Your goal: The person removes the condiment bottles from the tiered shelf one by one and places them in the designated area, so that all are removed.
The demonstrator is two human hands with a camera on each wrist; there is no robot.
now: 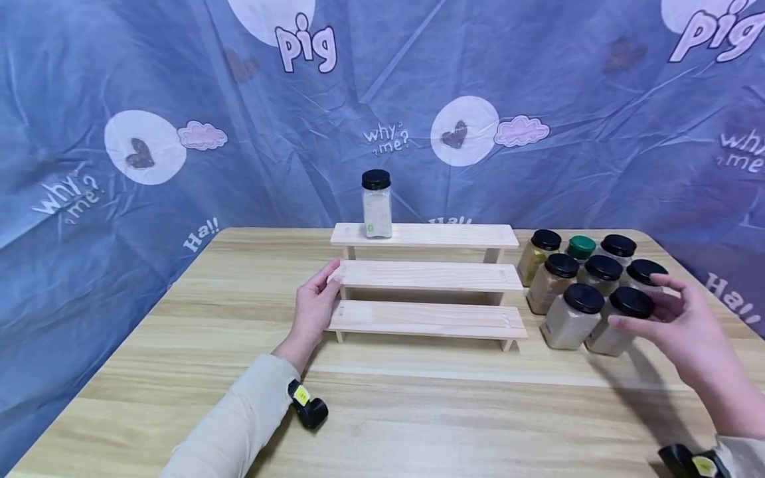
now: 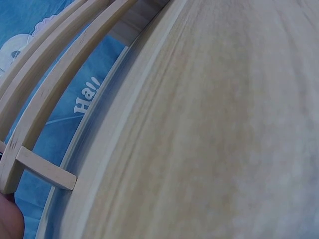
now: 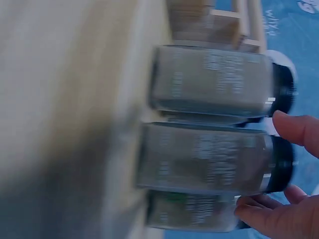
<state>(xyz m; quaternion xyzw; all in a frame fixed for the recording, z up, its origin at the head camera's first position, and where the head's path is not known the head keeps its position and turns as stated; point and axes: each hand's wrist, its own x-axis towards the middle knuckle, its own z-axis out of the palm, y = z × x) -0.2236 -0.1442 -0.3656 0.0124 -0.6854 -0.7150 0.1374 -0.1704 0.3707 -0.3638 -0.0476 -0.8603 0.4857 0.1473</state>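
Note:
A three-step wooden display rack (image 1: 427, 317) stands mid-table. At its left end my left hand (image 1: 315, 302) grips the side by the middle step; part of a finger (image 2: 10, 216) shows in the left wrist view. On the top step a black-lidded spice jar (image 1: 377, 207) of white contents stands upright. Over at the right, my right hand (image 1: 687, 325) is around the lid of the front right spice jar (image 1: 611, 332), thumb on one side and fingers on the other, spread apart. In the right wrist view this jar (image 3: 204, 158) stands between thumb and fingers, with no clear contact.
Several more spice jars crowd the rack's right end, among them a front left one (image 1: 570, 318), a green-lidded one (image 1: 581, 247) and a yellowish one (image 1: 538, 255). A blue printed cloth (image 1: 335, 133) hangs behind the wooden table (image 1: 418, 425).

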